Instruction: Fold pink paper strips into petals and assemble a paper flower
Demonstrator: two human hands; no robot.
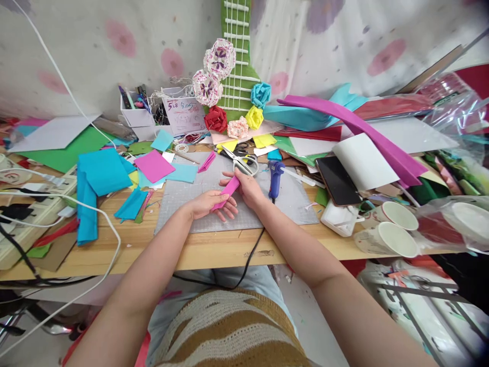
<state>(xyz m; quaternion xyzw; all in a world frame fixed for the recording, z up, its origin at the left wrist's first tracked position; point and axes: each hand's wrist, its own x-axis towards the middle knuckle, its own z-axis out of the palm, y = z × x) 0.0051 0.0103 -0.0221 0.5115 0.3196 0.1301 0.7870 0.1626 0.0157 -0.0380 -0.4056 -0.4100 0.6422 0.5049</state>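
A folded strip of pink paper [227, 192] lies slanted over the grey cutting mat [191, 204]. My left hand [211, 205] grips its near end, fingers pressed around it. My right hand [247, 186] pinches the far end of the same strip. Both hands rest low on the mat, close together. Just beyond my right hand lie scissors [243, 161] and a blue glue gun [275, 176] with its cord running off the table's front edge.
Teal [103, 173] and pink [154, 165] paper sheets lie at the left, a power strip [34, 204] with cables far left. A phone [337, 180] and two paper cups [389, 237] sit at the right. Paper flowers [216, 118] and a pen holder [135, 109] stand at the back.
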